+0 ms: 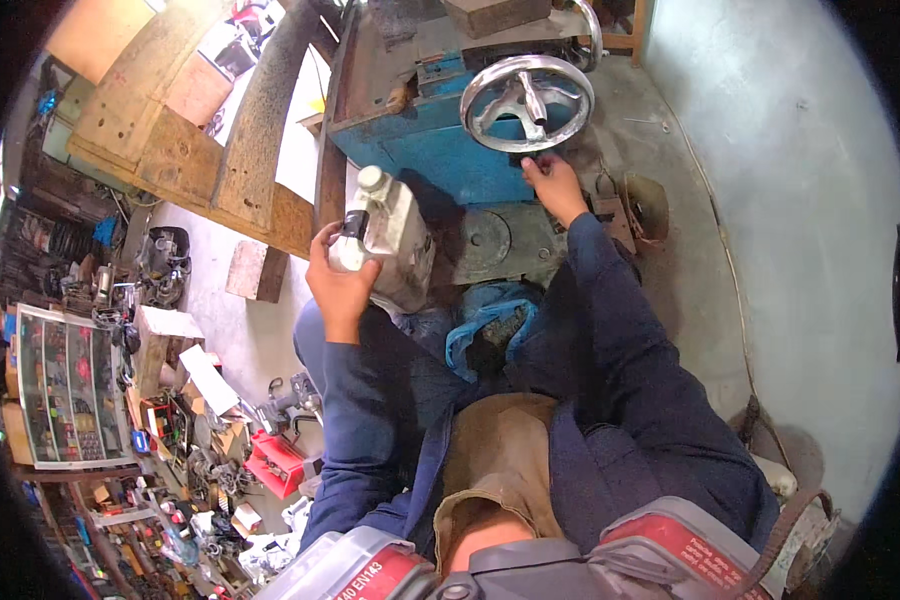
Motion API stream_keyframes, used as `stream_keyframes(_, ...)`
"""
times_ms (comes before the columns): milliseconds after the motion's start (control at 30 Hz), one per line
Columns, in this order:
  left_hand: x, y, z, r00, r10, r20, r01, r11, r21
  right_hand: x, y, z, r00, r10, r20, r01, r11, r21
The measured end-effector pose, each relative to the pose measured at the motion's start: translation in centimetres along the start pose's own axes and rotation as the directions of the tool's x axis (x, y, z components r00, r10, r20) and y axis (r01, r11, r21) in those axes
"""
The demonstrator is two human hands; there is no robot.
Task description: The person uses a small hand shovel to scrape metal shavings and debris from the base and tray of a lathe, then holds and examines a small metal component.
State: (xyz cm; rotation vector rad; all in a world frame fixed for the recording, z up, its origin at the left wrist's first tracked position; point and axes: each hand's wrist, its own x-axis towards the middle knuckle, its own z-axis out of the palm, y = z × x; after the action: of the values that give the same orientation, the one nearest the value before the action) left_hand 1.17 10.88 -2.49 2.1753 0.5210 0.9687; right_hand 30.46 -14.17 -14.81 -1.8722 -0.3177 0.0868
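Note:
My left hand [342,285] is closed round the near side of a grimy whitish plastic jug [410,235] with a round cap and a black patch by its handle. The jug stands tilted near my left knee. Under the rim of a chrome handwheel [475,118], my right hand [556,188] pinches something small and dark at the front of a blue machine [425,155]; what it is, I cannot make out. Below lies a worn metal plate [515,265] with a round disc on it. A blue plastic bag [457,345] with dark contents sits between my legs.
A wooden frame of thick beams [195,165] rises at the left, with a wood block [256,270] below it. A round container [646,207] stands right of the machine, near a pale wall [800,180]. A red toolbox [275,463] lies among clutter at lower left.

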Motion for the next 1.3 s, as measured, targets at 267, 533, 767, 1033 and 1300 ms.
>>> stream_keyframes(267, 3.9, 3.7, -2.8, 0.9, 0.086, 0.426, 0.036, 0.962, -0.271, -0.8, -0.7, 0.1, 0.993, 0.084, 0.086, -0.096, 0.986, 0.135)
stream_keyframes(533, 7.7, 1.4, 3.6, 0.734, 0.263, 0.626, -0.061, 0.944, -0.324, -0.8, -2.0, -0.3, 0.98, 0.113, 0.164, -0.137, 0.98, 0.142)
stream_keyframes(767, 11.3, 0.3, 8.5, 0.675, 0.342, 0.654, 0.049, 0.864, -0.502, -1.8, 0.9, 0.4, 0.992, 0.072, 0.1, -0.097, 0.957, 0.275)
stream_keyframes(1033, 7.7, -0.4, 7.5, 0.742, 0.38, 0.552, -0.45, 0.893, -0.01, -13.6, 2.0, -4.8, 0.997, 0.034, 0.069, 0.005, 0.869, -0.495)
stream_keyframes(1300, 2.6, 0.4, 1.0, 0.892, 0.183, 0.414, -0.302, 0.922, 0.242, -23.6, -2.0, -11.7, 0.943, 0.331, 0.031, -0.198, 0.635, -0.746)
